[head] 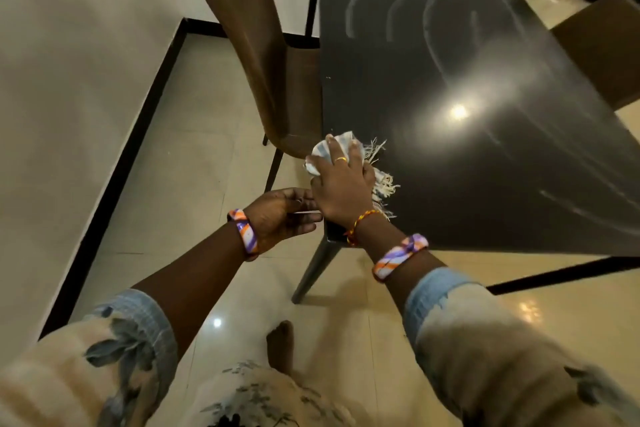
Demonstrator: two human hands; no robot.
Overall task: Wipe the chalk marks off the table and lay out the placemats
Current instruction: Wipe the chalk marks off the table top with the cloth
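Note:
A dark table [519, 184] fills the right of the view. Curved white chalk marks [408, 7] arc across its far half, and fainter streaks [571, 204] lie near its right front. My right hand [341, 185] presses a white fringed cloth [381, 180] against the table's near left corner, fingers spread over the bunched cloth. My left hand [280, 215] hovers just off that corner beside the table edge, palm turned up and fingers loosely cupped, holding nothing. No placemats are in view.
A brown chair [249, 38] stands tucked against the table's left side. Another brown chair [602, 45] is at the far right. A wall with a black skirting runs along the left. Glossy tiled floor [194, 163] lies below, with my bare foot [280, 343] on it.

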